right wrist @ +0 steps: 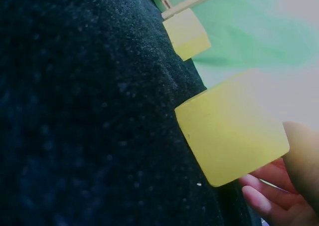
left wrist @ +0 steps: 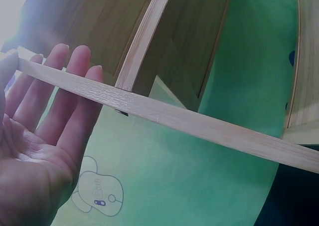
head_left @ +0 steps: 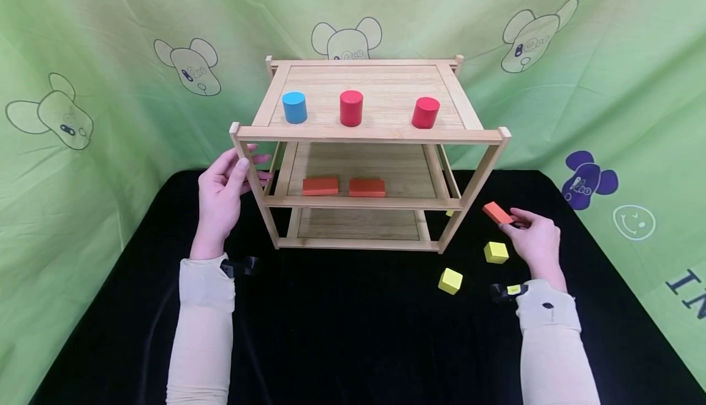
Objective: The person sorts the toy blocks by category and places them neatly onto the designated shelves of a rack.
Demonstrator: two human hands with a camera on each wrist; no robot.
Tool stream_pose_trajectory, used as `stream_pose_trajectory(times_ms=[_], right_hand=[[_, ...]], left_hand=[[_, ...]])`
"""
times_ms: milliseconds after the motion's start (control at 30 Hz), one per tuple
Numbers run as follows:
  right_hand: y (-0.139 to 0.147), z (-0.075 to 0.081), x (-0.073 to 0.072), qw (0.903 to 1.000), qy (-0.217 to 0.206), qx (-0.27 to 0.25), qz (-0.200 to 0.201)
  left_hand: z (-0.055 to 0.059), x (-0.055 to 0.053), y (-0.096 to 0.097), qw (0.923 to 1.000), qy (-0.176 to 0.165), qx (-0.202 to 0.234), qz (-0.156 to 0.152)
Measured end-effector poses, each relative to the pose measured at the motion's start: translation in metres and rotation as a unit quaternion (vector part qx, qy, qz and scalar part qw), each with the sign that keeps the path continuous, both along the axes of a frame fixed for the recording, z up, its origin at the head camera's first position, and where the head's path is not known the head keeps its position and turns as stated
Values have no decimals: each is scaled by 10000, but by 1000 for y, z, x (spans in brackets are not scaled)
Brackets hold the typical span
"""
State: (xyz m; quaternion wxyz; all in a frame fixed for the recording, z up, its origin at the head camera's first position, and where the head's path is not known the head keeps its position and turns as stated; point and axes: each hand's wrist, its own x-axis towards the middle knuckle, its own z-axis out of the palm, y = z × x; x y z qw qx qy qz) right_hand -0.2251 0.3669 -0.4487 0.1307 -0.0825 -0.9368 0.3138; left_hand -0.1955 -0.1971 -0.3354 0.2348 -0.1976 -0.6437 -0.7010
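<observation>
In the head view, my right hand (head_left: 535,239) pinches an orange-red rectangular block (head_left: 497,213) to the right of a wooden three-tier shelf (head_left: 366,135). That block is not visible in the right wrist view, where a yellow cube (right wrist: 232,131) partly covers the right hand (right wrist: 279,193). My left hand (head_left: 220,193) is at the shelf's front left post, thumb against it and fingers extended behind. In the left wrist view, the left hand's (left wrist: 45,151) fingers look nearly straight and spread behind the post (left wrist: 164,111). Two orange-red blocks (head_left: 320,186) lie on the middle tier.
On the top tier stand a blue cylinder (head_left: 295,108) and two red cylinders (head_left: 351,109). Two yellow cubes (head_left: 450,281) sit on the black cloth (head_left: 353,331) near the right hand. Another yellow piece (head_left: 449,213) shows partly behind the right leg. A green curtain (head_left: 110,13) hangs behind.
</observation>
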Motion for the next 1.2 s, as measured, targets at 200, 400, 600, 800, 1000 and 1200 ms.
stream_pose_trajectory(times_ms=[200, 400, 600, 800, 1000, 1200], right_hand=[[0, 4, 2, 9998, -164, -93, 36], [-1, 7, 6, 9995, -309, -59, 5], [-1, 7, 7, 9996, -252, -90, -2], [1, 7, 6, 9998, -145, -74, -64], [2, 13, 9, 9996, -133, -210, -132], [3, 19, 10, 9991, 4, -351, -230]], left_hand=[[0, 0, 0, 10000, -70, 8, 8], [0, 0, 0, 9999, -100, -84, 98], [-1, 1, 0, 9999, -118, -50, 68], [0, 2, 1, 9999, -109, -32, 101], [1, 1, 1, 10000, -63, 10, 32], [1, 1, 1, 10000, -25, 36, 10]])
